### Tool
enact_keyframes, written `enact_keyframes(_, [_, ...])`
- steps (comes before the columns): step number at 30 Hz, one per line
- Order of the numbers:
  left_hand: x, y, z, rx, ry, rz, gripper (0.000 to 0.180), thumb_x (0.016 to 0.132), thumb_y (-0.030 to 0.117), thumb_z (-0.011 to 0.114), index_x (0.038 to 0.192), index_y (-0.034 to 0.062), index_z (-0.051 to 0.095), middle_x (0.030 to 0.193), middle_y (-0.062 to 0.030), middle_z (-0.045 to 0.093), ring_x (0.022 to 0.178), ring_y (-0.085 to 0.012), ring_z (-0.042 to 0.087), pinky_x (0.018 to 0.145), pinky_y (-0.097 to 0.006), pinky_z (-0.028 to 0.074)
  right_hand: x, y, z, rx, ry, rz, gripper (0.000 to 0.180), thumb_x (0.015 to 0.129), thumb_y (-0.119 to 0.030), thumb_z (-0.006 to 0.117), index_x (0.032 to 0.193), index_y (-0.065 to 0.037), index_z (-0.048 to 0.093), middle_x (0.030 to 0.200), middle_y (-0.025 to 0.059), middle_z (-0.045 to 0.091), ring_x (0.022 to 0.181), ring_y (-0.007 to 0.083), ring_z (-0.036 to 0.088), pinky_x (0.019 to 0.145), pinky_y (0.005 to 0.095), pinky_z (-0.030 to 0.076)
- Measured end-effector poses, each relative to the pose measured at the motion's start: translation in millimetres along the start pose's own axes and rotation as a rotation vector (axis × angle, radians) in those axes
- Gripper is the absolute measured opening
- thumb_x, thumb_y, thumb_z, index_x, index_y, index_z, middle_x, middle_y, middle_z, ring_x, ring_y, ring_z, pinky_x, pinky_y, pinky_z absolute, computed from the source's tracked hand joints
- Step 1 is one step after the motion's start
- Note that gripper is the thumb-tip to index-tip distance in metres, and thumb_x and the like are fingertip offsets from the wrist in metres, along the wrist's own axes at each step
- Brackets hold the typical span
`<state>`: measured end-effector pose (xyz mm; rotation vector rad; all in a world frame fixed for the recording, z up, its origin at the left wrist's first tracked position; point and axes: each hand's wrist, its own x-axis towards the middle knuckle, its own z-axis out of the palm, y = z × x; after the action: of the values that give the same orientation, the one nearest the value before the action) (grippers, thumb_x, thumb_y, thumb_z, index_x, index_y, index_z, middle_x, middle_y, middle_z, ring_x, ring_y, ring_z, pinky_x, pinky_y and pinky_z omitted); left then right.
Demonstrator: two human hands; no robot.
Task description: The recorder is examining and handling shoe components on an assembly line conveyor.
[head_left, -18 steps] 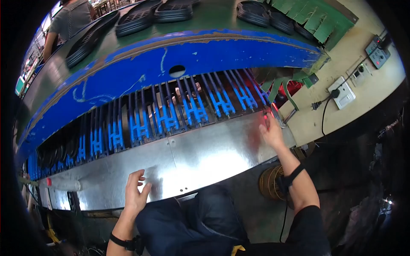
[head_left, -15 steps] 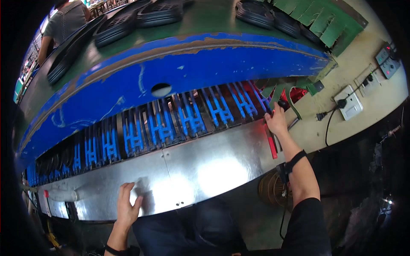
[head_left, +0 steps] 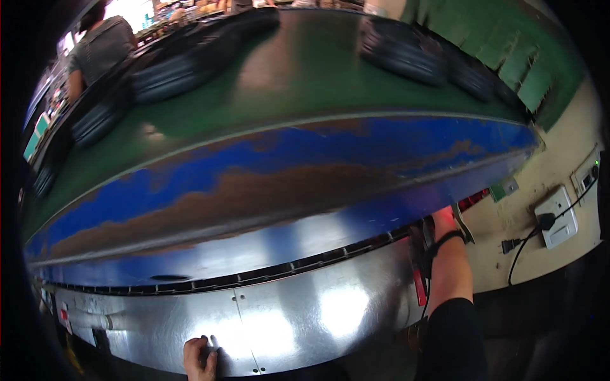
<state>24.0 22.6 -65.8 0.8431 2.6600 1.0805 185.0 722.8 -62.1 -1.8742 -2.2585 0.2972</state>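
Left hand [head_left: 199, 357] slid lower, flat on steel panel [head_left: 305, 317], right hand [head_left: 445, 219] grip hidden

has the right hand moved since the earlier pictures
Yes. The right hand has gone forward past the metal panel, under the blue ledge; only the wrist shows.

Bright overhead light, white glare on the steel panel [head_left: 330, 311], motion blur, fisheye bending, dark rim
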Motion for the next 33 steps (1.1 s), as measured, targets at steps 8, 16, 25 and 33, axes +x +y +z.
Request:
enact_keyframes(8, [44.2,61.3,7.7,-0.365,-0.073,0.107,0.038,0.08,0.003,0.071,0.116,-0.0002,0.062,0.115,-0.0171,0.058,0.094,-0.0256,0.063,0.08,-0.035,0.054,-31.6,26.6,-32.9,0.581,-0.14,-0.068,0.05,0.09,-0.033,0.057,0.132,-0.005,0.055,0.125,0.0182,0.061,0.109,0.0362,0.062,0.094,0.0532,0.048])
enact_keyframes(16, [-37.1,128.6,35.8,-1.234,-0.497,-0.384,0.058,0.1,0.041,0.057,0.143,0.005,0.042,0.131,-0.0174,0.056,0.121,-0.0261,0.055,0.099,-0.042,0.047,-412.5,-38.1,-89.3,1.856,-0.681,-0.26,0.065,0.071,-0.02,0.065,0.132,-0.009,0.045,0.127,0.0151,0.055,0.113,0.0331,0.059,0.088,0.0544,0.051])
enact_keyframes(25, [-79.2,148.2,-61.6,-1.882,-0.322,-0.373,0.071,0.096,0.063,0.043,0.129,0.0003,0.053,0.12,-0.0155,0.063,0.105,-0.0279,0.065,0.094,-0.045,0.053,-559.9,-56.5,-149.2,1.604,-1.011,-0.522,0.087,0.093,-0.062,0.057,0.151,-0.001,0.032,0.153,0.0173,0.037,0.142,0.0284,0.036,0.11,0.042,0.037])
enact_keyframes(33, [-47.5,149.3,-105.1,-0.265,-0.283,0.538,0.073,0.093,0.051,0.062,0.135,-0.0068,0.048,0.142,-0.0334,0.038,0.133,-0.0449,0.041,0.11,-0.052,0.035,-564.8,-27.4,-119.6,1.922,-1.679,-0.222,0.1,0.087,-0.077,0.043,0.147,0.003,0.034,0.132,0.026,0.053,0.113,0.0375,0.062,0.099,0.0473,0.05])
